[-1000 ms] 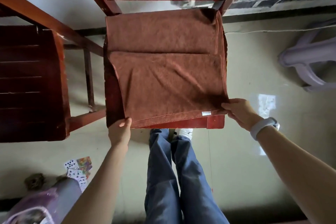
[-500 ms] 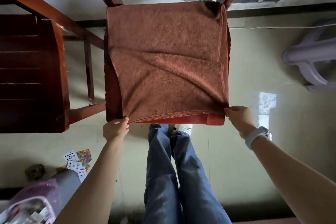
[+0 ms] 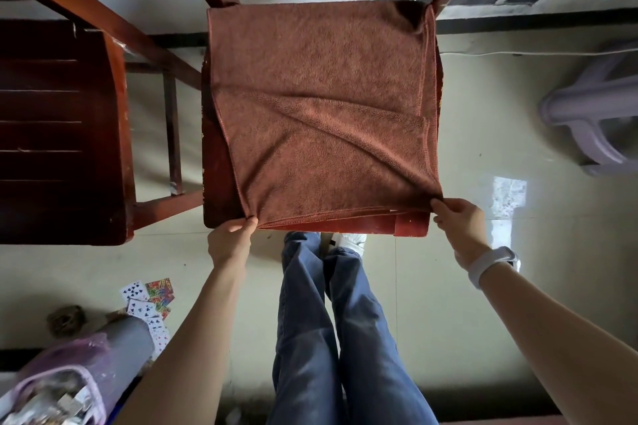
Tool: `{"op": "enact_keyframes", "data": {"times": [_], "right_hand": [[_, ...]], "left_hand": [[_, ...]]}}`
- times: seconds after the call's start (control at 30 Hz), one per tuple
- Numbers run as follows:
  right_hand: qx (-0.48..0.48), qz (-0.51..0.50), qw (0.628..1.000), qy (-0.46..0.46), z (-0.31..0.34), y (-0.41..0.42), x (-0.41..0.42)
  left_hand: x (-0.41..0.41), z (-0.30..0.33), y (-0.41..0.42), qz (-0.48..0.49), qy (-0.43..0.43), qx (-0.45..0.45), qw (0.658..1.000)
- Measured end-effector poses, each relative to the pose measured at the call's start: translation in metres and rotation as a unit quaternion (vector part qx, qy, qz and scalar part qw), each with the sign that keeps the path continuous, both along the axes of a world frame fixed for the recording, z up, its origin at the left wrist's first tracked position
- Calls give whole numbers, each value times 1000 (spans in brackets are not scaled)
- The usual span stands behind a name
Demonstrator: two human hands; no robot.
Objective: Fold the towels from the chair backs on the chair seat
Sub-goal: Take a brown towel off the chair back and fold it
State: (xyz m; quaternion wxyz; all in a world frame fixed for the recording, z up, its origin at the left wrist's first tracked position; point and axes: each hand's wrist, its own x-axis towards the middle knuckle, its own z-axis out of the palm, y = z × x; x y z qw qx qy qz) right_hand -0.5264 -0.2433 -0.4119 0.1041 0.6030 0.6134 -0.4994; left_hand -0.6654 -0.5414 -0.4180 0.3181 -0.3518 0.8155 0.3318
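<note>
Brown towel spread over the chair seat, both near corners pinched.

The towel covers nearly the whole chair seat, reaching its back edge, with diagonal creases running toward the front right corner. The left hand pinches the towel's front left corner between thumb and fingers at the seat's front edge; the right hand, with a white wristband, grips the front right corner likewise.
</note>
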Motion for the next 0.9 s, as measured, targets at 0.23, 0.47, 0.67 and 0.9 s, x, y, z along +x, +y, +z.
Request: {"op": "enact_keyframes", "data": {"times": [0.23, 0.47, 0.67, 0.9], "right_hand": [[-49, -52, 997, 16, -2, 5, -1], [-95, -135, 984, 69, 27, 8, -14], [-118, -201, 958, 167, 78, 16, -29], [-99, -101, 957, 253, 164, 28, -66]], "left_hand": [[-4, 7, -2, -19, 21, 8, 1000], [-7, 43, -6, 197, 24, 148, 969], [-30, 95, 6, 191, 88, 224, 951], [-76, 178, 25, 139, 196, 268, 933]]}}
